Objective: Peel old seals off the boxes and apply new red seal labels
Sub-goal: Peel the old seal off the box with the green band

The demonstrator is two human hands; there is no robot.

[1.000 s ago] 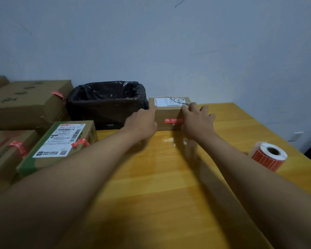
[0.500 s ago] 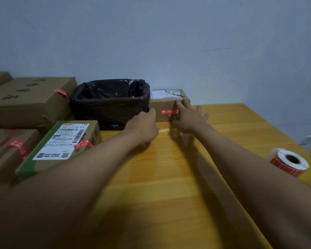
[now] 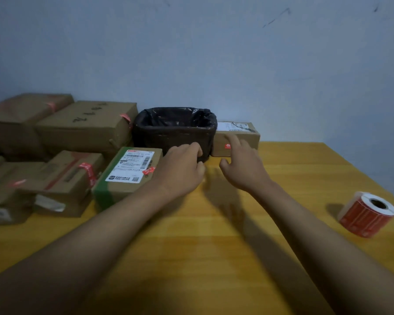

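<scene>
Both hands were over the table [image 3: 214,258] at inspection, and neither held anything. The left hand [image 3: 182,167] hung with fingers loosely curled, at the near face of the bin [image 3: 175,133]; contact with the bin could not be confirmed. The right hand [image 3: 241,167] was spread, fingers relaxed, and partly covered the small box [image 3: 237,138], which stood at 12 o'clock, against the wall and just beside the bin. A red seal [image 3: 227,146] showed on that box's near face, so this box appeared finished and set aside. The step in hand was judged to be the changeover to another box. The label roll [image 3: 369,214] lay at 3 o'clock, well apart from both hands. The green-taped box [image 3: 127,176] sat at 10 o'clock, close to the left hand, carrying a crumpled red seal [image 3: 148,171]; further boxes [image 3: 55,155] were stacked at 9 o'clock. The next move would likely call for drawing one such box to the centre, pinching a lifted seal corner and peeling slowly, lest the cardboard tear.
</scene>
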